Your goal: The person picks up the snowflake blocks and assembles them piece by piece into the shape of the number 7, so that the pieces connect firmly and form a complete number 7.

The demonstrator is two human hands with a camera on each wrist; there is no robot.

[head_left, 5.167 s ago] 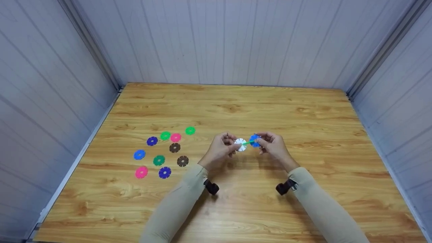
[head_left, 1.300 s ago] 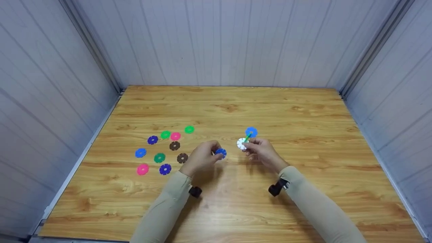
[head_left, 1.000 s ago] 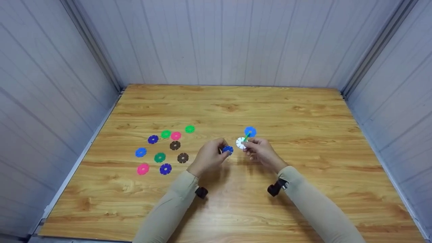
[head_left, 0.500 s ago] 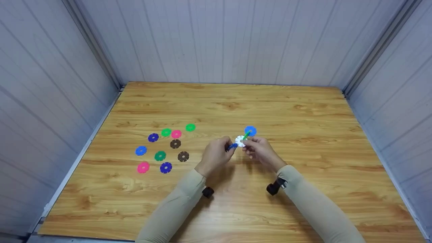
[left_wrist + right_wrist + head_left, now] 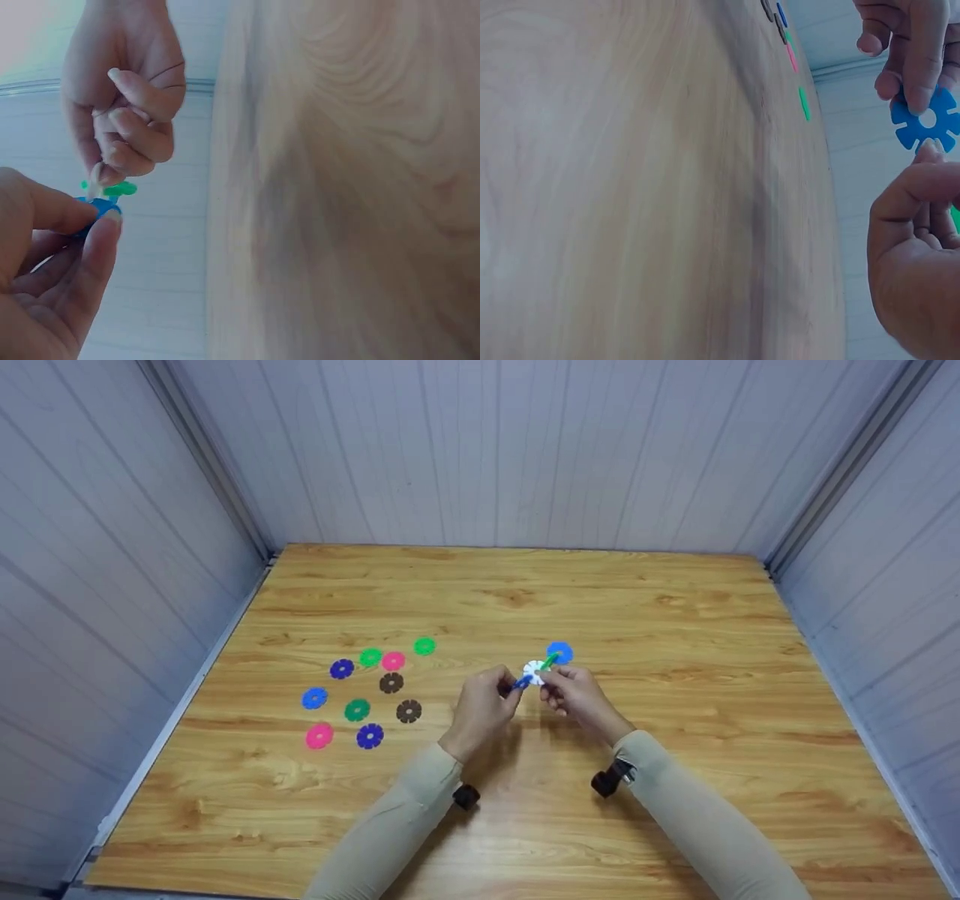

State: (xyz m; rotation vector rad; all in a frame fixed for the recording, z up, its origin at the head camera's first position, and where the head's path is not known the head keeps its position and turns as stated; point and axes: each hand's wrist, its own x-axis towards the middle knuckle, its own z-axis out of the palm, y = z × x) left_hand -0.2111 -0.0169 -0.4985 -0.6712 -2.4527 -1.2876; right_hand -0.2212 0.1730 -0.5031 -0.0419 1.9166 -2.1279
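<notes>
In the head view my left hand (image 5: 482,706) pinches a blue notched disc (image 5: 522,682), turned edge-on, between thumb and fingers. The disc's edge meets the rim of a white notched disc (image 5: 533,670). My right hand (image 5: 583,695) pinches that white disc by its right side. Slotted to it is a green disc (image 5: 550,660), seen on edge, which joins a lighter blue disc (image 5: 560,651) behind. The right wrist view shows the held blue disc (image 5: 909,133) face-on, with fingertips of both hands at it. Fingers partly cover the joint.
On the left of the wooden table (image 5: 675,810) lie several loose notched discs, among them a pink disc (image 5: 319,736), a brown disc (image 5: 409,711), a purple disc (image 5: 370,736) and a green disc (image 5: 424,646). Pale panel walls (image 5: 480,450) enclose the table.
My left hand has moved right with the blue disc, turned it edge-on and brought it to the white disc. Earlier both hands held the joined discs; now my right hand holds them alone.
</notes>
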